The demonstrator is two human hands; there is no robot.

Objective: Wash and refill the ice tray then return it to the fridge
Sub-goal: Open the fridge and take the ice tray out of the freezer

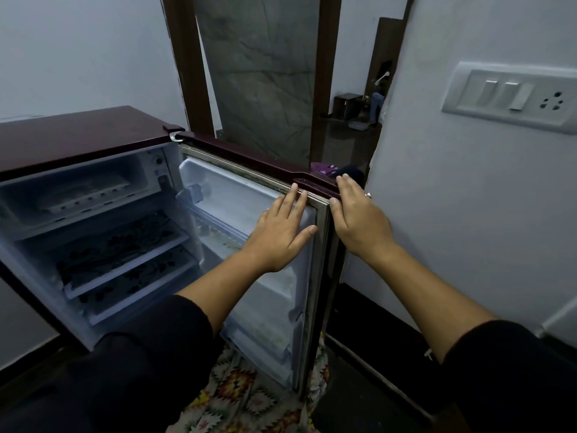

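Observation:
A small maroon fridge [78, 135] stands open, its door [249, 157] swung out to the right. A pale ice tray [84, 195] lies in the freezer compartment at the top left. My left hand [281, 232] lies flat with straight fingers on the inner side of the door near its top corner. My right hand [356, 217] rests on the door's outer top corner, fingers straight over the edge and the thumb against the rubber seal. Neither hand holds anything.
Two patterned shelves [125, 254] sit below the freezer. White door racks [259, 339] line the door's inside. A white wall with a switch panel [512, 95] is close on the right. A patterned mat [249, 395] covers the floor; an open doorway [349, 120] lies behind.

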